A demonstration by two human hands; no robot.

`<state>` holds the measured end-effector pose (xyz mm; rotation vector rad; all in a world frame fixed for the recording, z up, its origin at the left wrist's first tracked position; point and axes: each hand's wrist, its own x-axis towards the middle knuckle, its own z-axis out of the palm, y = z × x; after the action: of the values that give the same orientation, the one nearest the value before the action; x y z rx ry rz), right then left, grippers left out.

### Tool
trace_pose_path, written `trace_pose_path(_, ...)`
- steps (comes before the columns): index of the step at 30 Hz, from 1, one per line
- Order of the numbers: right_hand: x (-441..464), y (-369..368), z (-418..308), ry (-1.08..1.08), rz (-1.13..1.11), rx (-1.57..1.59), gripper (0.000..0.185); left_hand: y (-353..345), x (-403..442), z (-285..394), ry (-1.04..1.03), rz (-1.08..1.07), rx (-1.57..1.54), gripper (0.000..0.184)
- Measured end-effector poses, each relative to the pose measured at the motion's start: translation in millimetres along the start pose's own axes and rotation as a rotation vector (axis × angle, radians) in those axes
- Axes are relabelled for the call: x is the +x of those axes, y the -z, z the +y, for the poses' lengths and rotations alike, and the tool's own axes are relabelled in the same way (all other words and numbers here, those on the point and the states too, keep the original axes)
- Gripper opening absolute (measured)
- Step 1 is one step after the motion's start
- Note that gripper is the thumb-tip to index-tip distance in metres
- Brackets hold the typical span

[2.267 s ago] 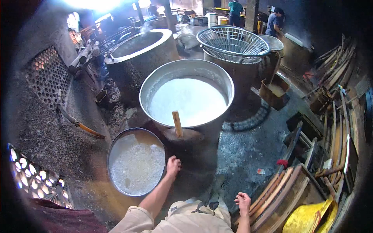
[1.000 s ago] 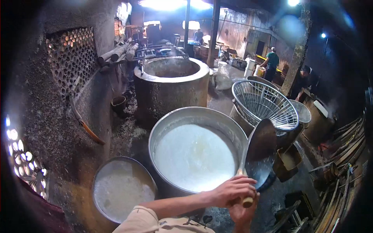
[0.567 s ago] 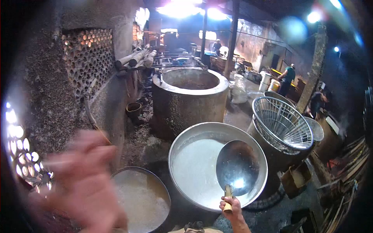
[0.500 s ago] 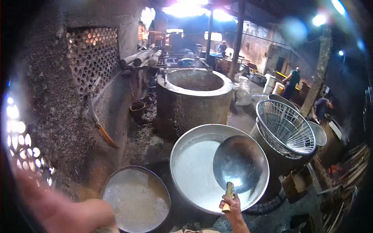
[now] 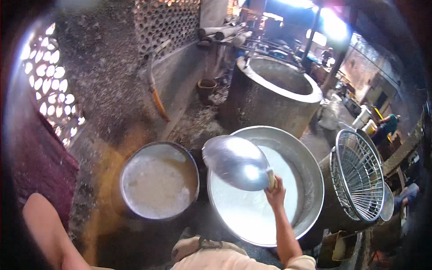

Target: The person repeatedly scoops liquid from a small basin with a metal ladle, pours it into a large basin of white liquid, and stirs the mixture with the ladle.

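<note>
My right hand (image 5: 275,194) is closed around the short wooden handle of a large, wide metal scoop (image 5: 236,162). The scoop is held tilted over the left part of a big metal pot (image 5: 317,189), reaching past its rim. White liquid (image 5: 245,211) lies in this pot. Just to the left stands a smaller round vessel (image 5: 157,184) with cloudy, pale liquid, darker along its right side. Of my left side, only a bent bare arm (image 5: 49,229) shows at the lower left; the hand itself cannot be seen.
A wire basket (image 5: 360,175) leans at the right. Behind the pot rises a round masonry vat (image 5: 265,101). A rough wall (image 5: 103,76) with a curved tool (image 5: 157,103) runs along the left, near dark red cloth (image 5: 42,162). A co-worker (image 5: 387,128) stands far right.
The scoop has swung from the pot's right side to its left rim and changed tilt, still in my right hand. My view has turned left, and my left arm sits lower.
</note>
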<state>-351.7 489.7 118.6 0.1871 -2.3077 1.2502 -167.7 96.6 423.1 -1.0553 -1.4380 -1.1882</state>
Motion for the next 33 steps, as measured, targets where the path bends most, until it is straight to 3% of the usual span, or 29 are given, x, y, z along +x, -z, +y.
trace_pose_path(2, 27.1, -4.0, -22.3, 0.227, -0.136, -0.357, 0.051, -6.0, -0.3, 13.1, 0.007, -0.003, 0.046, 0.048)
trace_pose_path(3, 35.4, -10.6, -25.4, 0.217, -0.159, -0.348, 0.051, -7.7, -1.1, 19.8, 0.011, 0.000, 0.064, 0.047)
trace_pose_path(5, 56.1, -33.7, -34.4, 0.382, -0.457, -0.526, 0.050, -9.3, -1.3, 32.8, 0.005, 0.005, 0.111, 0.046)
trace_pose_path(9, 65.9, -83.9, -34.3, 0.638, -0.595, -0.477, 0.045, -12.5, -5.4, 53.9, 0.000, 0.029, 0.223, 0.045)
trace_pose_path(13, 77.2, -126.0, -39.8, 0.757, -0.718, -0.456, 0.045, -10.5, -9.2, 65.7, -0.009, 0.050, 0.320, 0.043)
trace_pose_path(16, 86.4, -130.3, -66.3, 0.728, -0.800, -0.454, 0.044, -4.3, -8.4, 72.2, -0.009, 0.070, 0.397, 0.042)
trace_pose_path(18, 99.9, -134.2, -94.8, 0.441, -0.842, -0.385, 0.043, 2.5, -7.7, 75.0, 0.000, 0.077, 0.444, 0.041)
trace_pose_path(20, 119.0, -162.4, -94.9, 0.450, -0.810, -0.399, 0.043, 9.7, -11.4, 78.2, -0.005, 0.081, 0.485, 0.040)
trace_pose_path(22, 114.5, -179.2, -97.0, 0.229, -0.737, 0.217, 0.046, 19.2, -11.2, 76.8, 0.012, 0.087, 0.527, 0.039)
trace_pose_path(23, 111.7, -194.5, -99.4, 0.244, -0.700, 0.416, 0.046, 23.9, -12.4, 76.9, 0.017, 0.091, 0.544, 0.039)
trace_pose_path(24, 102.2, -217.6, -100.1, 0.157, -0.674, 0.652, 0.037, 29.9, -13.1, 74.9, 0.023, 0.096, 0.558, 0.039)
trace_pose_path(26, 83.2, -269.8, -77.9, -0.041, -0.681, 0.514, 0.029, 43.0, -15.2, 71.5, 0.037, 0.106, 0.579, 0.038)
trace_pose_path(28, 53.3, -324.0, -64.0, -0.087, -0.640, 0.385, 0.022, 60.3, -16.3, 68.3, 0.055, 0.110, 0.594, 0.037)
trace_pose_path(30, 13.5, -349.8, -67.3, 0.090, -0.645, 0.398, 0.020, 80.6, -17.7, 63.1, 0.059, 0.107, 0.609, 0.036)
trace_pose_path(32, -25.6, -354.9, -96.8, -0.422, -0.923, 0.404, 0.017, 107.0, -22.6, 55.5, 0.070, 0.111, 0.630, 0.036)
trace_pose_path(33, -45.9, -364.0, -94.3, -0.541, -0.948, 0.373, 0.017, 121.6, -23.4, 50.0, 0.079, 0.114, 0.638, 0.035)
